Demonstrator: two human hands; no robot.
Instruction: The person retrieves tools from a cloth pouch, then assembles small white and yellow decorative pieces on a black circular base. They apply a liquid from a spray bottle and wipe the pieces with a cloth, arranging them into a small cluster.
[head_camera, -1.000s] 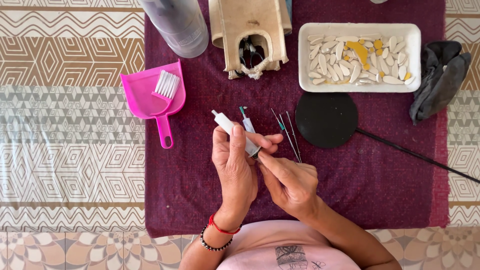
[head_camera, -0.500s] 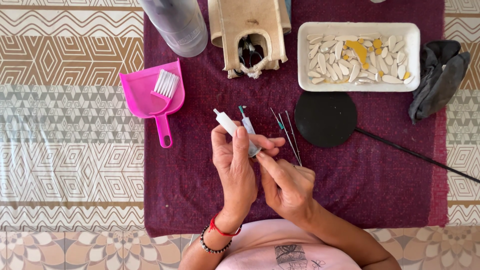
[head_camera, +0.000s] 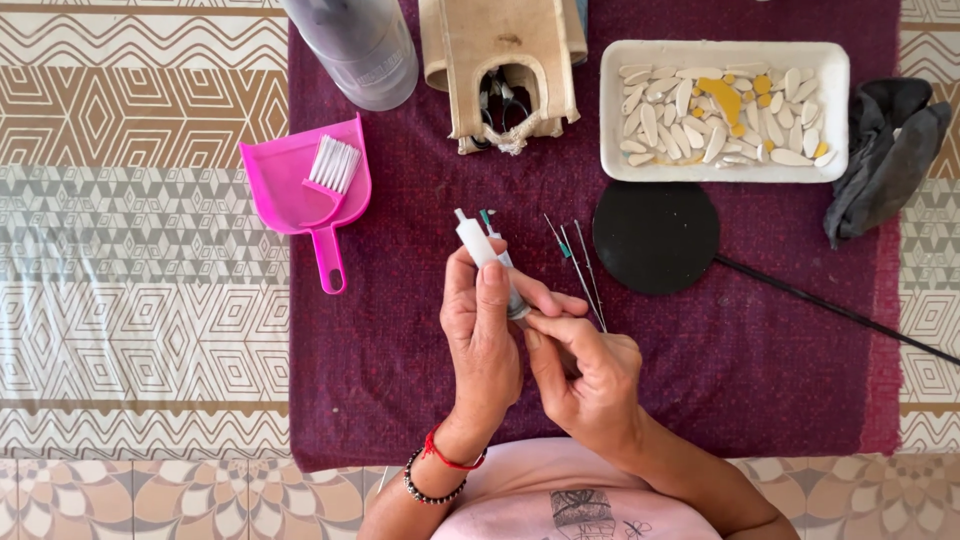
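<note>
Over the maroon cloth, the left hand grips a small white-capped tube tilted, cap outward; the right hand pinches its lower end, seemingly for steadiness; thin needle tools lie just beside.

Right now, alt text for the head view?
Seen from above, the left hand holds a small white tube while the right hand pinches its lower end, over a maroon cloth. Around them lie a pink dustpan, thin needle tools, a black disc and a white tray of pale pieces.
</note>
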